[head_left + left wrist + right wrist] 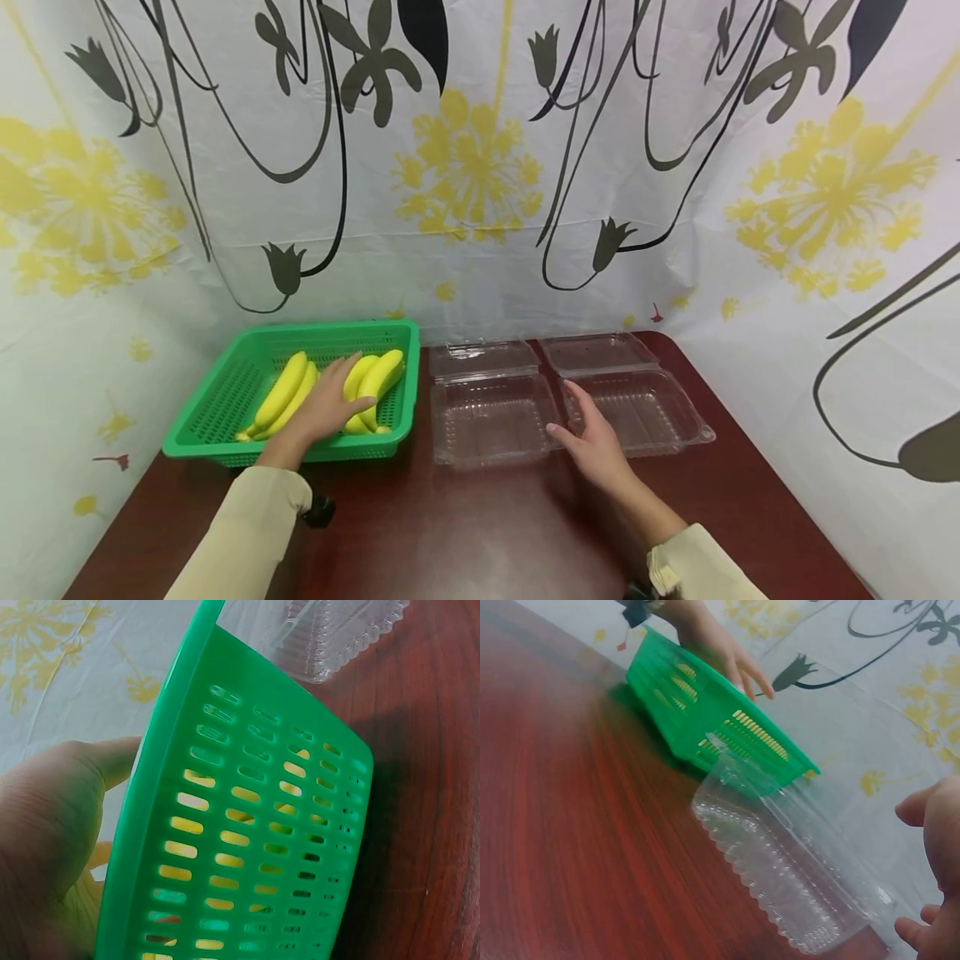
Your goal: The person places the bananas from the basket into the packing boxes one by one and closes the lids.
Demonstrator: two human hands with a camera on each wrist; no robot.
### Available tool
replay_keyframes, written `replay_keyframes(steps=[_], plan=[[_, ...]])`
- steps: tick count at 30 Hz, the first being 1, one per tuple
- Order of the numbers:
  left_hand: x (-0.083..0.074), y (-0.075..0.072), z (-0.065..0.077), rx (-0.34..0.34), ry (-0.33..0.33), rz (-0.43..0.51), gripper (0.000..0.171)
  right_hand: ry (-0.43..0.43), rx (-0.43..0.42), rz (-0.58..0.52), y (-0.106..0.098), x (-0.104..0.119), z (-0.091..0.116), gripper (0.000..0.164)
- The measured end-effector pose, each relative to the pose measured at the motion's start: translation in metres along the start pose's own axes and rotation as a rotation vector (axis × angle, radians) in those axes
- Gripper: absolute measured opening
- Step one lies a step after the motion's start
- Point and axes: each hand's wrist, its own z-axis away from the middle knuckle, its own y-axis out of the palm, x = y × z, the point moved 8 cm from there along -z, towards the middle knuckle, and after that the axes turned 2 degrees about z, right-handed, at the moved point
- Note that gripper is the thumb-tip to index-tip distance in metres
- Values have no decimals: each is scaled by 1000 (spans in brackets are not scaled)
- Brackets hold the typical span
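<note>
Yellow bananas [283, 392] lie in a green slotted plastic basket [414, 375] at the left of the head view. My left hand [326, 407] reaches over the basket's front rim, its fingers over the bananas between the left and right ones and its thumb stretched out to the right. The basket wall [262, 682] hides most of those fingers in the left wrist view. Two clear plastic clamshell boxes [491, 417] stand with lids folded back. Over the inner edge of the right-hand box [648, 408] hovers my right hand [596, 442], holding nothing, thumb and index finger apart.
The dark red wooden table [450, 533] carries the basket and the boxes side by side near its back edge. Behind and on both sides hangs a white curtain [480, 283] with flower prints, close to the table's edges.
</note>
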Motion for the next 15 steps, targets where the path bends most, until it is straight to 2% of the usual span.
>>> replay_keyframes(steps=[5,15], plan=[[2,1,-3,32,18,38,77,-1,31,23,18,3,-2,77],[7,14,-15,111,-45,-3,78,-20,-51,99,38,-5,-2,70]])
